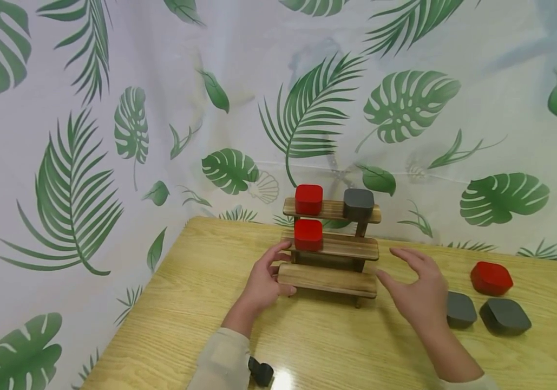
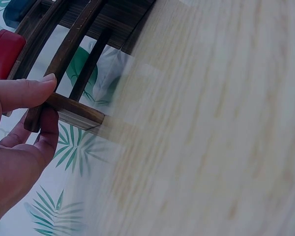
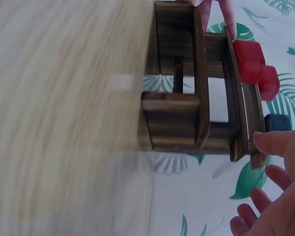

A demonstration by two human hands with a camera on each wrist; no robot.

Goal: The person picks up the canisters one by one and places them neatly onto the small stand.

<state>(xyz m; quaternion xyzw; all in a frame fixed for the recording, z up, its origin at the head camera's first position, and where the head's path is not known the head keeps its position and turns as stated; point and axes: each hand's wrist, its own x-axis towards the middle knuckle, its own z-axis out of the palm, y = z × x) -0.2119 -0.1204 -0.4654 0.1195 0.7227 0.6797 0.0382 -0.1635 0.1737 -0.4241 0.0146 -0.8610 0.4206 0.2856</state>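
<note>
A three-tier wooden display stand [image 1: 329,277] stands on the table by the wall. My left hand [image 1: 264,279] pinches the left end of its lowest board, thumb on top and fingers below, as the left wrist view shows. Beyond the stand's right end is my right hand [image 1: 419,287], thumb and fingers spread apart with nothing between them. The top board carries a red rounded block [image 1: 309,199] at left and a dark grey rounded block [image 1: 358,203] at right. Another red block [image 1: 308,235] sits at the left of the middle board. The lowest board bears no block.
Right of my right hand lie a red block [image 1: 491,278] and two grey blocks, one [image 1: 505,316] in full view, the other [image 1: 461,310] partly behind the hand. A small black object [image 1: 261,372] is beside my left sleeve. A leaf-print cloth [image 1: 171,108] hangs behind the table [image 1: 161,325].
</note>
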